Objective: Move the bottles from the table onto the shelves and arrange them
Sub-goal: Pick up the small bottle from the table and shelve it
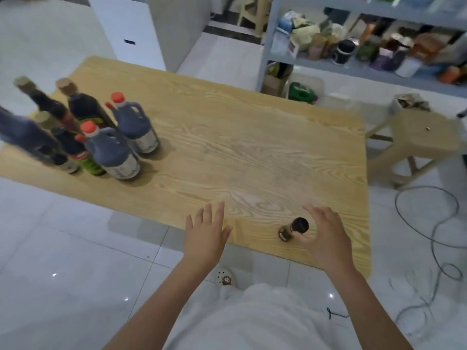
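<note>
I have the right hand (326, 236) arched loosely over a small brown glass bottle with a black cap (294, 229), fingers spread, not clasping it; the bottle stands by the near edge of the pale wood-grain table (240, 147); the left hand (204, 236) hovers flat, fingers straight; dark tall bottles (83, 130) cluster far left.

Matt wood-grain table (227, 137), seemingly laminate.

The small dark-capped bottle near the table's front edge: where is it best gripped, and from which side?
Grip the small bottle round its body below the cap, from the right: it stands upright and alone, and the right hand is open beside it.
</note>
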A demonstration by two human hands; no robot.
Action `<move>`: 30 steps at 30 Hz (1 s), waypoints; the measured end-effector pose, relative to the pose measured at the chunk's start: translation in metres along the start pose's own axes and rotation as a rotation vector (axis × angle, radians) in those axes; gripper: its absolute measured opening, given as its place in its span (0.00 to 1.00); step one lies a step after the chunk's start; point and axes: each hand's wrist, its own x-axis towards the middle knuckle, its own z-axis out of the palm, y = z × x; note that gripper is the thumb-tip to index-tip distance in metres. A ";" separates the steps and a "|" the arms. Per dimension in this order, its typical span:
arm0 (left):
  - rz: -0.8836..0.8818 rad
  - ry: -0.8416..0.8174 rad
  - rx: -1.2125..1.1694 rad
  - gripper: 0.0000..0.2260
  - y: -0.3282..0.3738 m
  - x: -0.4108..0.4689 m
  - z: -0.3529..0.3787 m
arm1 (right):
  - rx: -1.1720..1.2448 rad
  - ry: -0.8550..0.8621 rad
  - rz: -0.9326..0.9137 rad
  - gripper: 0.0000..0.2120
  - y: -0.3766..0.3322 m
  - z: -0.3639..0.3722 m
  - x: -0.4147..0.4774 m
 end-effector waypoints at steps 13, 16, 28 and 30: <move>0.048 -0.084 0.041 0.28 0.023 0.033 0.013 | 0.127 -0.018 0.043 0.15 0.014 0.022 0.012; 0.010 -0.081 0.025 0.28 0.018 0.027 0.015 | 0.166 -0.026 -0.002 0.15 0.012 0.025 0.014; -0.401 0.099 -0.122 0.28 -0.061 -0.050 0.005 | 0.472 -0.224 -0.517 0.18 -0.108 0.040 0.018; -0.527 0.141 -0.137 0.28 -0.088 -0.080 0.006 | 0.473 -0.280 -0.664 0.18 -0.147 0.047 0.011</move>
